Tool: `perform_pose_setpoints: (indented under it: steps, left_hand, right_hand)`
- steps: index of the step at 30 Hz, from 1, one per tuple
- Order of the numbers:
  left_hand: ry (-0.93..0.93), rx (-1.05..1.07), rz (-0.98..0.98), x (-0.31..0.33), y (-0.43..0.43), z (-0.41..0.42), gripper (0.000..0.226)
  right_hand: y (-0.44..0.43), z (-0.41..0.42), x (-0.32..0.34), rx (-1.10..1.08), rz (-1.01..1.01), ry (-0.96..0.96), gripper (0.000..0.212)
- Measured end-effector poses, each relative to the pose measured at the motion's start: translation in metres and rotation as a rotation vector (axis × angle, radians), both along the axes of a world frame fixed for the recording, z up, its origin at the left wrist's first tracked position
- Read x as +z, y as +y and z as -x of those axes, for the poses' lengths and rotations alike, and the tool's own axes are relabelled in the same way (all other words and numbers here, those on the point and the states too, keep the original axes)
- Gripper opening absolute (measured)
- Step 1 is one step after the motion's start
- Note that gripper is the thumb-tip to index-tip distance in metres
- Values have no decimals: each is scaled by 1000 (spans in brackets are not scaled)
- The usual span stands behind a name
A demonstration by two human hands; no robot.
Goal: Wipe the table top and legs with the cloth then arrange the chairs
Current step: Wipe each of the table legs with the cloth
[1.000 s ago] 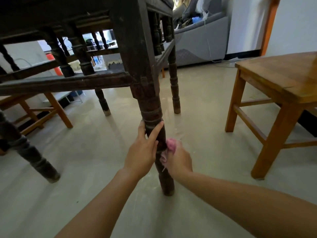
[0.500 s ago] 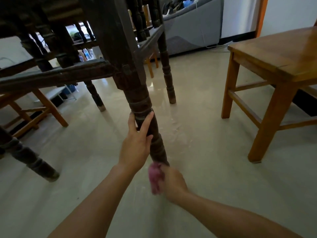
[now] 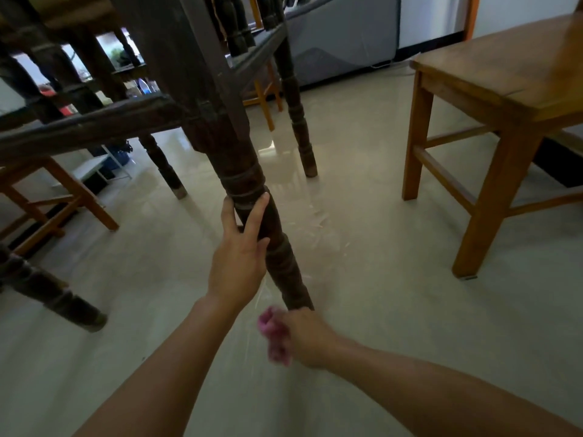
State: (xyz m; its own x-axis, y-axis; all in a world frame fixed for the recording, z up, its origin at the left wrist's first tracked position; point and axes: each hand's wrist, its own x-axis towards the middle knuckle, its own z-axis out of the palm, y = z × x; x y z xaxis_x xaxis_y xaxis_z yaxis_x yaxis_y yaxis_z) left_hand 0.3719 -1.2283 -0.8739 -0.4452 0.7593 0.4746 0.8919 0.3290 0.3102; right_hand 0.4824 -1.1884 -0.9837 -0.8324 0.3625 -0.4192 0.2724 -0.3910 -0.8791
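Note:
I look under a dark wooden table at its nearest turned leg. My left hand grips this leg about halfway down, thumb on one side and fingers on the other. My right hand holds a bunched pink cloth at the very bottom of the same leg, which hides the leg's foot. A light wooden chair stands to the right. Another light chair sits at the left behind the table's rail.
Three more dark table legs show: far right, far middle and near left. A grey sofa stands at the back. A further light chair is behind the table. Glossy tile floor spreads between table and right chair.
My right hand has slid the pink cloth down the leg, from its lower half to its base. My left hand stays on the leg. The view has dropped lower.

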Motion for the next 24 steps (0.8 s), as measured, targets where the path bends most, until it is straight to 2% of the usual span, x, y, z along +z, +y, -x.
perform_pose_setpoints:
  steps: [1, 2, 4, 5, 6, 7, 9, 11, 13, 14, 15, 16, 17, 18, 19, 20, 21, 24]
  left_hand:
    - [-5, 5, 6, 1, 0, -1, 78]
    - [-7, 11, 12, 1, -1, -2, 78]
    - [-11, 22, 23, 2, -2, -3, 79]
    - [-16, 27, 29, 2, -2, -3, 79]
    - [-19, 28, 32, 2, -2, -2, 79]
    - [-19, 27, 32, 2, -2, -2, 79]
    - [-11, 22, 25, 1, -2, -1, 80]
    - [9, 21, 20, 0, -1, 0, 81]
    - [14, 15, 21, 0, -2, 0, 81]
    - [11, 14, 23, 1, -2, -1, 81]
    - [10, 14, 25, 1, -2, -1, 81]
    - [12, 13, 25, 1, -2, -1, 81]
    - [9, 14, 23, 1, -2, -2, 82]
    - [3, 17, 22, 0, -3, -2, 83]
    - [-2, 19, 24, 0, -3, -1, 83]
    - [-2, 22, 27, -1, -2, -1, 84]
    - [2, 24, 28, -1, -2, -1, 84]
    - [20, 25, 20, -1, 0, -1, 85]
  right_hand:
    - [7, -3, -5, 59, -25, -36, 19]
    - [19, -4, -7, 22, -115, -39, 13]
    - [50, -4, 5, -215, -530, -126, 9]
    - [62, -5, 14, -347, -662, -157, 7]
    - [68, -4, 24, -459, -712, -146, 8]
    - [68, -1, 30, -527, -731, -128, 11]
    - [57, 6, 28, -484, -691, -105, 10]
    - [25, 6, 10, -320, -398, -85, 20]
    - [3, -7, -5, 23, -273, -201, 22]
    - [2, -12, -12, 166, -362, -251, 18]
    - [8, -16, -15, 179, -398, -253, 15]
    - [20, -19, -15, 122, -526, -237, 13]
    - [35, -17, -11, 45, -715, -230, 20]
    - [49, -12, -4, -31, -924, -257, 37]
    - [63, -5, 3, -123, -1043, -279, 52]
    - [72, 0, 12, -199, -1069, -282, 58]
    - [76, 7, 18, -245, -1067, -276, 55]
    - [62, 23, 16, -193, -1083, -251, 43]
